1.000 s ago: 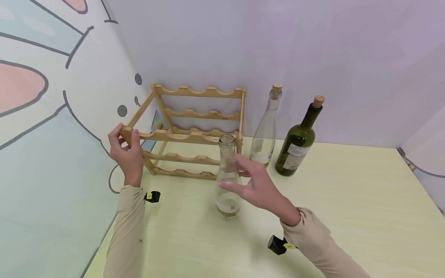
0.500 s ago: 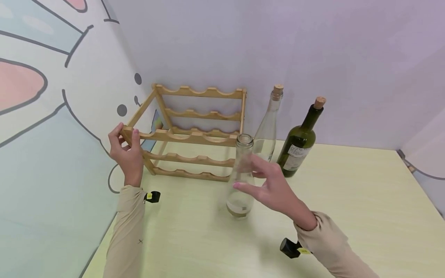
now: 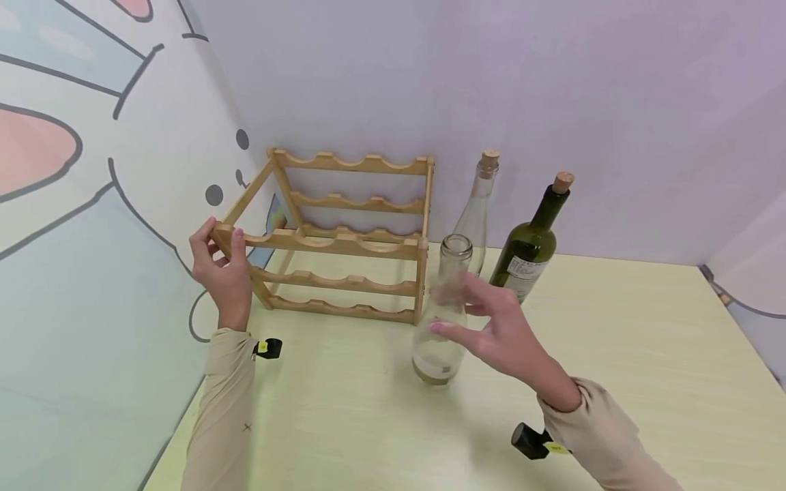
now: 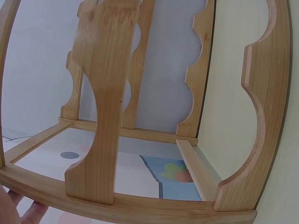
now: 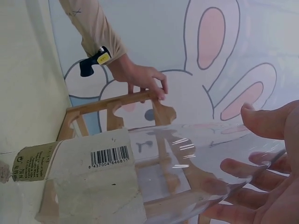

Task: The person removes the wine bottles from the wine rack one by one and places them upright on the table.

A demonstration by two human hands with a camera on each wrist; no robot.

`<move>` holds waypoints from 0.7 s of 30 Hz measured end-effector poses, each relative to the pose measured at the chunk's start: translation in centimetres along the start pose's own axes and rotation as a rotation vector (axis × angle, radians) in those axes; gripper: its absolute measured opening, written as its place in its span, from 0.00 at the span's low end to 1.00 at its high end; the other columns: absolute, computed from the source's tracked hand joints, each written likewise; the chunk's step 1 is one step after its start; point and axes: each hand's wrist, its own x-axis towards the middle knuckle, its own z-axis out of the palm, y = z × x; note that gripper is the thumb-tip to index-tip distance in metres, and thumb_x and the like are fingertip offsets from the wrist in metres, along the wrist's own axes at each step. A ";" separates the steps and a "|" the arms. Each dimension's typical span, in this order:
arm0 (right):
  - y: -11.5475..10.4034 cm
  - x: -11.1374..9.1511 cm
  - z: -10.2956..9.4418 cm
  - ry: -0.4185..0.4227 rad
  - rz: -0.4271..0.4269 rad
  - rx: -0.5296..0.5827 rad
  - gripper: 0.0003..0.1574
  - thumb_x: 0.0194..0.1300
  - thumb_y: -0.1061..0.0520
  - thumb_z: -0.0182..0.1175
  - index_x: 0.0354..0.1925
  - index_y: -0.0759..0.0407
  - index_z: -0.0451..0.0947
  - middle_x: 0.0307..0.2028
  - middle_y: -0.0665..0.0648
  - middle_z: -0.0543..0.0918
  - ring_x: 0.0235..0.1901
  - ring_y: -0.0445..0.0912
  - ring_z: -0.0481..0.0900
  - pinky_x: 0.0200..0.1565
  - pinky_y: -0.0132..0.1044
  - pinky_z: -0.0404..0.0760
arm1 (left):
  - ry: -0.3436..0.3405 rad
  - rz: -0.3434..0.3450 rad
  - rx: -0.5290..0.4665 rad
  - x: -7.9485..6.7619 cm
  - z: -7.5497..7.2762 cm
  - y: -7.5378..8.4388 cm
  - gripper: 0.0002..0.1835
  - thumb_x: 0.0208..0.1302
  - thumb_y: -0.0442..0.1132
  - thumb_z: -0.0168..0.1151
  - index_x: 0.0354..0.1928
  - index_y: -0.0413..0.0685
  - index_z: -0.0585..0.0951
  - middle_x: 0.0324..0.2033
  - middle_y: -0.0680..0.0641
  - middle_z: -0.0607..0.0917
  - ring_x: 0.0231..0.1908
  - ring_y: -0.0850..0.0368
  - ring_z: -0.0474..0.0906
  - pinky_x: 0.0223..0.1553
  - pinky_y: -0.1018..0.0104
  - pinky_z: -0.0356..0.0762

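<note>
My right hand [image 3: 506,331] holds an uncorked clear glass bottle [image 3: 439,351] by its upper body, in front of the rack's right end. The bottle is roughly upright; whether its base touches the table cannot be told. In the right wrist view, fingers and thumb curve around the glass, and a label with a barcode [image 5: 110,156] shows lower down. At the upper front left corner of a wooden bottle rack [image 3: 344,243], my left hand [image 3: 226,279] grips the frame. Scalloped rails [image 4: 105,102] of that rack fill the left wrist view, and no bottle lies on them.
Behind the held bottle stands a corked clear bottle [image 3: 475,211], partly hidden. To its right is a corked dark green bottle [image 3: 533,239]. A wall with a cartoon rabbit [image 3: 141,225] borders the pale table [image 3: 645,354] on the left; another wall [image 3: 552,88] runs behind.
My right hand has moved to the right with the clear bottle, away from the rack's front and partly over the standing bottles. My left hand and the rack have stayed put.
</note>
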 end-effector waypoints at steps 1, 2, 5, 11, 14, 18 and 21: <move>0.0 -0.1 -0.1 0.002 0.002 -0.002 0.21 0.52 0.57 0.72 0.45 0.51 0.78 0.42 0.47 0.84 0.42 0.41 0.83 0.36 0.42 0.84 | 0.001 0.001 0.001 0.0 0.0 0.0 0.19 0.63 0.41 0.61 0.56 0.51 0.76 0.44 0.46 0.79 0.39 0.60 0.71 0.32 0.76 0.73; 0.1 -0.1 -0.2 0.006 0.003 -0.007 0.21 0.51 0.57 0.72 0.45 0.51 0.78 0.42 0.47 0.84 0.42 0.42 0.83 0.36 0.42 0.84 | 0.001 0.002 0.001 0.0 0.0 0.0 0.19 0.63 0.41 0.61 0.56 0.51 0.76 0.44 0.46 0.79 0.39 0.60 0.71 0.31 0.76 0.73; 0.2 -0.3 -0.6 0.020 -0.001 -0.022 0.21 0.51 0.58 0.72 0.45 0.50 0.78 0.41 0.47 0.85 0.41 0.42 0.83 0.36 0.42 0.84 | 0.004 0.006 0.008 0.0 0.0 0.0 0.19 0.63 0.41 0.61 0.56 0.51 0.76 0.44 0.46 0.79 0.38 0.61 0.71 0.31 0.77 0.73; 0.5 -0.6 -1.5 0.044 -0.023 -0.035 0.23 0.49 0.62 0.73 0.44 0.50 0.79 0.40 0.46 0.84 0.40 0.41 0.84 0.35 0.41 0.84 | 0.007 -0.009 0.007 -0.1 -0.1 0.1 0.19 0.62 0.40 0.61 0.56 0.51 0.76 0.43 0.46 0.79 0.38 0.61 0.71 0.31 0.78 0.73; 0.6 -0.8 -2.0 0.057 -0.037 -0.047 0.24 0.48 0.63 0.73 0.44 0.50 0.79 0.41 0.46 0.84 0.39 0.40 0.83 0.34 0.37 0.84 | 0.003 -0.020 -0.005 0.0 -0.1 0.0 0.19 0.62 0.39 0.61 0.56 0.51 0.76 0.43 0.47 0.79 0.38 0.60 0.71 0.31 0.79 0.73; 0.7 -1.1 -2.6 0.073 -0.043 -0.066 0.25 0.47 0.65 0.73 0.44 0.50 0.79 0.43 0.46 0.84 0.38 0.38 0.83 0.34 0.31 0.83 | -0.011 -0.024 0.002 0.4 -0.2 -1.3 0.20 0.62 0.41 0.62 0.57 0.52 0.75 0.45 0.49 0.79 0.39 0.59 0.72 0.32 0.77 0.75; 0.8 -1.3 -3.0 0.077 -0.048 -0.052 0.26 0.46 0.67 0.73 0.45 0.52 0.79 0.43 0.48 0.84 0.37 0.37 0.83 0.34 0.29 0.83 | -0.022 -0.026 0.019 0.7 -0.2 -2.6 0.21 0.62 0.42 0.62 0.57 0.53 0.75 0.45 0.51 0.79 0.40 0.59 0.72 0.32 0.77 0.75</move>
